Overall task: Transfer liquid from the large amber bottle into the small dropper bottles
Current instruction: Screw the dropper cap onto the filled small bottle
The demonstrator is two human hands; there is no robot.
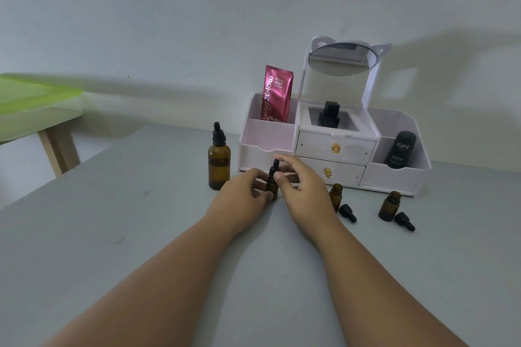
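Observation:
The large amber bottle (219, 162) stands upright on the grey table (141, 234) with its black dropper cap on, left of my hands. My left hand (242, 191) grips the body of a small amber dropper bottle (272, 186) standing on the table. My right hand (301, 186) pinches that bottle's black dropper cap between thumb and fingers. Two more small amber bottles stand uncapped to the right: one (336, 196) just behind my right hand, one (390, 205) farther right. A black dropper cap (348, 213) and another (404, 221) lie beside them.
A white cosmetic organiser (335, 149) with drawers and a round mirror stands against the wall behind the bottles, holding a pink sachet (277, 93), a black bottle (328, 114) and a dark tube (400, 149). A green-topped table (33, 104) is at far left.

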